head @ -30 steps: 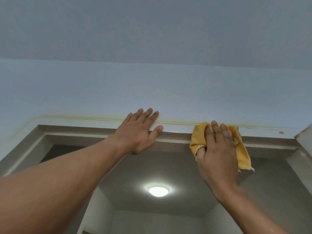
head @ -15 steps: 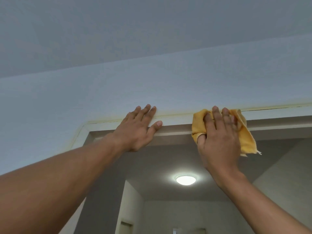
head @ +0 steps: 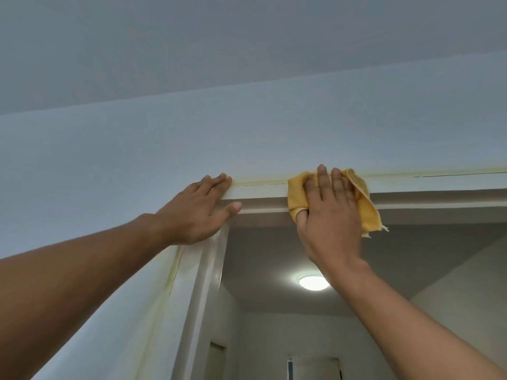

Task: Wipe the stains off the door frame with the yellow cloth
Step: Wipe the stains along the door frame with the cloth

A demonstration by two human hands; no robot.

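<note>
Pale wall [head: 247, 138] meets a white door frame [head: 260, 191] at the head of the opening. Yellowish staining shows along the frame's top seam on both sides of the yellow cloth [head: 297, 196] and down the left jamb; in my judgement, much wiping is left. Right hand [head: 330, 215] lies flat, fingers extended, pressing the cloth against the frame's head; cloth protrudes beyond the fingers on both sides. Left hand [head: 197, 212] rests flat at the frame's upper-left corner, gripping nothing.

Soft frayed yellow cloth [head: 369, 207]; smooth semi-gloss painted door frame [head: 260, 190]; matt wall [head: 137, 160].
</note>
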